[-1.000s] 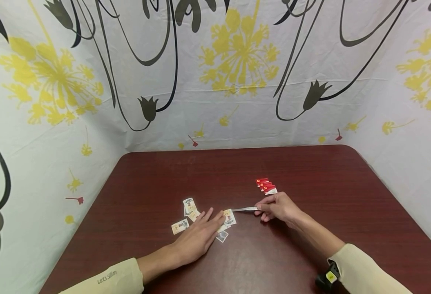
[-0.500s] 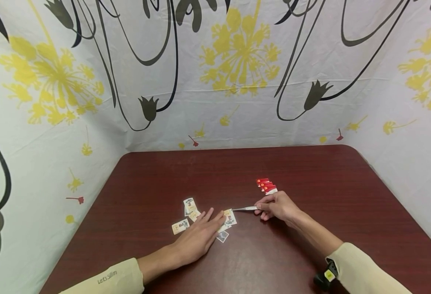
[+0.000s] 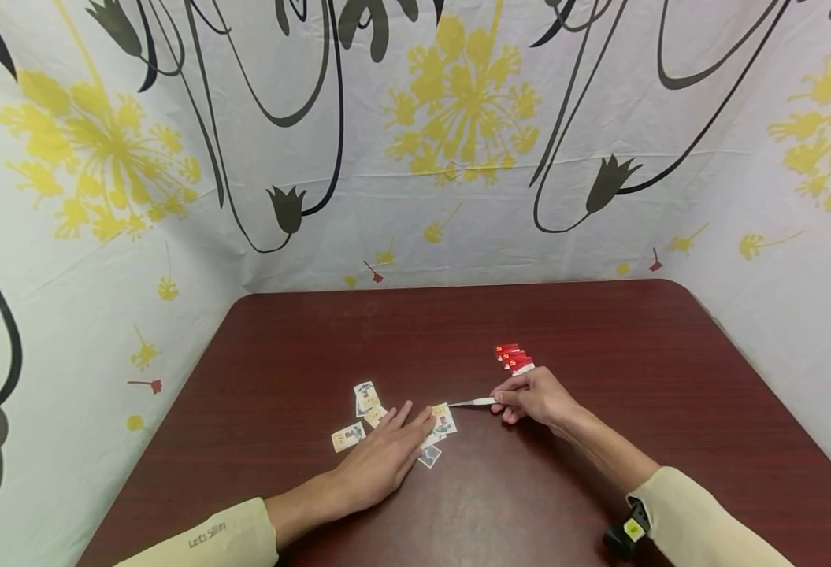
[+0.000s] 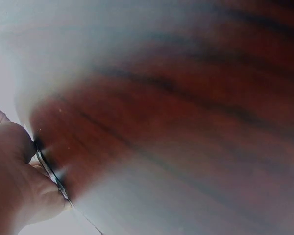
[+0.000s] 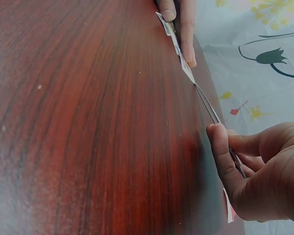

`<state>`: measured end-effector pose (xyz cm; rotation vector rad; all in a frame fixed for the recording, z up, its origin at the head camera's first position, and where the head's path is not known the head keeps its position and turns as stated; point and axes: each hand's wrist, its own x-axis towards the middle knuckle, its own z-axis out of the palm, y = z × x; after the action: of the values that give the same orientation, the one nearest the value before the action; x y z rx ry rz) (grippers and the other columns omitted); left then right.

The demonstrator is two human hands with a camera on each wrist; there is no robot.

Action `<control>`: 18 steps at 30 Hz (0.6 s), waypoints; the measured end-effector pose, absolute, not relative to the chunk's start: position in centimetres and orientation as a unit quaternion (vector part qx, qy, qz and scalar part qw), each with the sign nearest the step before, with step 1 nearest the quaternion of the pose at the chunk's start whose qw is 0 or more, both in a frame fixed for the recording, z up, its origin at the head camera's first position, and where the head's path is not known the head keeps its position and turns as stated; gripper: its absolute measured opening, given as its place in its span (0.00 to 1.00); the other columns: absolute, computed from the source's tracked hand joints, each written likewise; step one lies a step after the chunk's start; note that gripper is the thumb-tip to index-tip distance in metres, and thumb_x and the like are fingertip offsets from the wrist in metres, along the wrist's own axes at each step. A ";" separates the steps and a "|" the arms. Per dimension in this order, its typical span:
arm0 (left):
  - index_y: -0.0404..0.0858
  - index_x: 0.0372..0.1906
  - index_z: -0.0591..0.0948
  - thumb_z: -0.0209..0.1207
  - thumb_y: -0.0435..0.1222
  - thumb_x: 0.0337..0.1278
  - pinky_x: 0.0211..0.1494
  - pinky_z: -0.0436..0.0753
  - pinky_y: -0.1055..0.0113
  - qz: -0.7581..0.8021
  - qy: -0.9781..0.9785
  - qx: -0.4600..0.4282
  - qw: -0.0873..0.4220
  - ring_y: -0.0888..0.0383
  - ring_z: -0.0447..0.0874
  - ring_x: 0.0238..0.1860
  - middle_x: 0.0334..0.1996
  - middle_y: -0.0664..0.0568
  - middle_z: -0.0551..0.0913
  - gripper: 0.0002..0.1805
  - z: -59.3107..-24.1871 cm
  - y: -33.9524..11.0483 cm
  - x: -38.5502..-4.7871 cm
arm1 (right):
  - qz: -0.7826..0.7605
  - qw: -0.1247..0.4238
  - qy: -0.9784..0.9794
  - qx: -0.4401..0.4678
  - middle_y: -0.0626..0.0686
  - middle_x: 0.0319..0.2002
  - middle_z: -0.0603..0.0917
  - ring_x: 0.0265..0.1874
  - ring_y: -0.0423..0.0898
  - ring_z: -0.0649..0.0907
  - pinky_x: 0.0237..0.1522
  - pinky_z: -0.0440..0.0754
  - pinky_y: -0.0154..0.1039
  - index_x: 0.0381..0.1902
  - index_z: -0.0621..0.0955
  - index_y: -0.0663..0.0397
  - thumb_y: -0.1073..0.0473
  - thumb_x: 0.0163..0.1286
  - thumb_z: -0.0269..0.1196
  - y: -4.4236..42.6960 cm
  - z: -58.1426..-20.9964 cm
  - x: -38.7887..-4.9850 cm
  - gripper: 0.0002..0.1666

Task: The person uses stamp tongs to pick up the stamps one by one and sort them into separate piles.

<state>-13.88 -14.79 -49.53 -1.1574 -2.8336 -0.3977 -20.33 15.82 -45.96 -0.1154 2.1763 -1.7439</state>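
My right hand [image 3: 539, 398] pinches a pair of metal tweezers [image 3: 477, 402] between thumb and fingers. The tips of the tweezers [image 5: 208, 105] meet the corner of a stamp [image 3: 443, 420] at the right of a loose pile. Across that pile lies my left hand [image 3: 380, 461], flat with its fingers extended, pressing several stamps to the table and hiding part of them. Left of its fingers are more cream stamps with small pictures, among them a single stamp [image 3: 347, 437] and an overlapping group [image 3: 366, 398].
Red stamps [image 3: 513, 358] overlap in a slanted row just beyond my right hand. All lie on a dark red wooden table [image 3: 302, 339]. A patterned white cloth [image 3: 415, 220] hangs behind and on both sides. A black device [image 3: 628, 535] is strapped at my right wrist.
My right hand and forearm have shifted very slightly. The left hand, the stamps and the tweezer tips stay in place.
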 end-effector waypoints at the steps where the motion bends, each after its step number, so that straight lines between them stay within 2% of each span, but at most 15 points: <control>1: 0.38 0.80 0.68 0.51 0.38 0.84 0.82 0.60 0.44 -0.128 -0.918 -0.375 0.028 0.38 0.60 0.80 0.79 0.43 0.66 0.27 -49.6 -14.8 -13.9 | -0.616 0.173 0.767 -0.042 0.66 0.31 0.90 0.21 0.41 0.85 0.27 0.88 0.34 0.46 0.84 0.84 0.75 0.75 0.63 15.8 -46.0 -20.3 0.10; 18: 0.36 0.81 0.66 0.51 0.38 0.84 0.82 0.61 0.43 -0.127 -0.916 -0.379 0.033 0.37 0.60 0.80 0.80 0.42 0.65 0.28 -49.6 -14.7 -13.8 | -0.618 0.148 0.771 -0.037 0.64 0.32 0.90 0.22 0.42 0.84 0.29 0.88 0.35 0.50 0.83 0.84 0.72 0.76 0.64 17.6 -45.3 -19.6 0.13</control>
<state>-13.79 -14.74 -49.59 -1.1662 -2.8183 -0.3917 -19.61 17.65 -45.29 -0.1056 2.2191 -1.7773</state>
